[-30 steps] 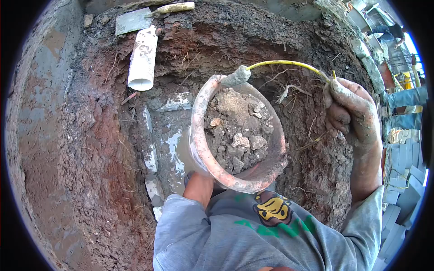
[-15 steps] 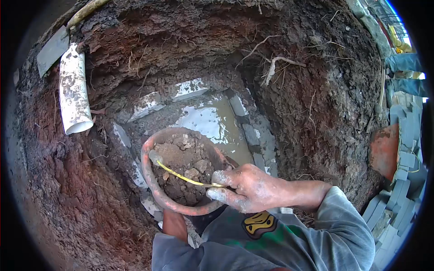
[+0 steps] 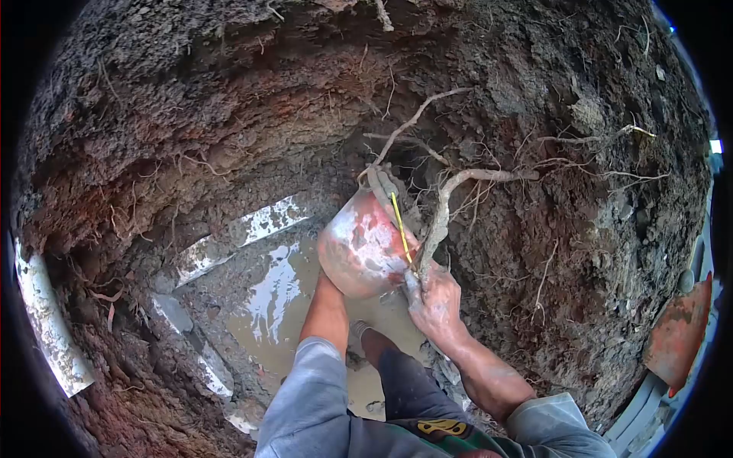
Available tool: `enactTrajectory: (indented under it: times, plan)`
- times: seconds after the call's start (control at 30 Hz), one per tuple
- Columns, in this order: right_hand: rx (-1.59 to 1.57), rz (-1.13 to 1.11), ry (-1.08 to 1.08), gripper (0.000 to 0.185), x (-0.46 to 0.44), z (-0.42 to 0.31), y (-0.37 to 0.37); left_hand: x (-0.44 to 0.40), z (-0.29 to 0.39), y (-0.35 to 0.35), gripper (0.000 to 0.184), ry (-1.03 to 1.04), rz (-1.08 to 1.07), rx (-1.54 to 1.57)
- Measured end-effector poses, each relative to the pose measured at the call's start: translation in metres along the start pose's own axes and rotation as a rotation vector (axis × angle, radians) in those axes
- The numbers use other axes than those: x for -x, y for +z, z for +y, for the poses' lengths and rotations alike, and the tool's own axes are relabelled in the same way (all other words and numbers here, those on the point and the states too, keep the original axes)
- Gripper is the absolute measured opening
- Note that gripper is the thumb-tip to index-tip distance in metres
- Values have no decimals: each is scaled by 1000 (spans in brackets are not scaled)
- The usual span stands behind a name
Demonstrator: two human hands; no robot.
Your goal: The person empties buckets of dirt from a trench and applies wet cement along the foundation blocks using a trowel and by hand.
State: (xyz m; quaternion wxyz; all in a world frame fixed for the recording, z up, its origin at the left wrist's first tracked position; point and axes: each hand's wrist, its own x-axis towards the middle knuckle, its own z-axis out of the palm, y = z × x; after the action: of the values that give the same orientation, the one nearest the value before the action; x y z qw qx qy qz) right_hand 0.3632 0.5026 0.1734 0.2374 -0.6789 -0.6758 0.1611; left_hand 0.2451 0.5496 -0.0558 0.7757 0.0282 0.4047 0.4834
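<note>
A muddy orange bucket [image 3: 363, 248] is tilted on its side against the earth wall, its outer bottom facing me and its mouth turned towards the roots. Its yellow handle [image 3: 400, 227] runs down to my right hand [image 3: 435, 296], whose fingers are closed round the handle's end at the rim. My left forearm reaches up under the bucket's bottom; the left hand itself is hidden behind the bucket. Soil [image 3: 388, 182] shows at the bucket's mouth. A thick root [image 3: 443, 202] hangs just right of the bucket.
Muddy water [image 3: 267, 305] lies at the pit floor, edged by pale blocks [image 3: 275, 220]. A white pipe [image 3: 47, 324] stands at the far left. Thin roots [image 3: 603, 139] stick out from the right wall. An orange piece [image 3: 678, 340] and grey slabs [image 3: 637, 412] are at the right edge.
The upright, soil-filled bucket has moved away from my body to the earth wall and tipped over. My right hand went with it, and the view has shifted deeper into the pit.
</note>
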Motion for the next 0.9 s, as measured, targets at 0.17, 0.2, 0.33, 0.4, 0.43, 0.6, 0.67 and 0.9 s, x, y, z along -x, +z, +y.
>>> enactTrajectory:
  times: [0.17,0.2,0.33,0.4,0.43,0.6,0.67,0.9]
  plan:
    - [104,-108,77,9,-18,15,-3,-21,-13,-1,58,-40,5,13]
    - [56,-114,119,9,-19,12,-3,-17,-11,-8,58,-31,23,11]
    - [8,-145,137,12,-21,-6,4,-16,-5,-27,58,-19,25,33]
    - [-44,-168,205,13,-18,-13,11,-28,-7,-33,58,-29,5,39]
    - [-31,-164,231,13,-14,-11,16,-34,-7,-35,58,-39,-6,40]
    - [28,-169,271,17,-14,-9,22,-49,-8,-40,58,-76,-47,49]
    - [50,-186,251,19,-12,-21,21,-37,-8,-50,58,-75,-34,54]
    - [24,-215,155,16,24,-47,31,-27,-5,-74,58,-59,-31,60]
